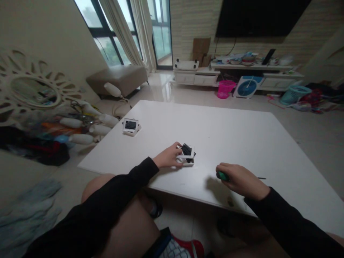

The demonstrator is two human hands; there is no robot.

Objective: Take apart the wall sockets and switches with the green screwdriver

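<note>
My left hand [170, 156] grips the left side of a small white open box [190, 164] near the front edge of the white table [228, 132]. A dark black part [186, 150] sits tilted in the box, with a white frame-like piece over it; the fingers hide some of this. To the right, my right hand [240, 178] is closed around a screwdriver [222, 176] with a green and black handle. Its thin dark shaft shows beyond the wrist, pointing right. Farther left on the table lies a similar white box with a black centre [130, 125], apart from both hands.
Left of the table stand a lamp with several white arms [80, 139] and a round ornate mirror [34, 91]. A grey-brown bench [116, 79] is by the window. Beyond the table are a pink bin [225, 89], a blue fan [247, 87] and a teal basket [295, 95].
</note>
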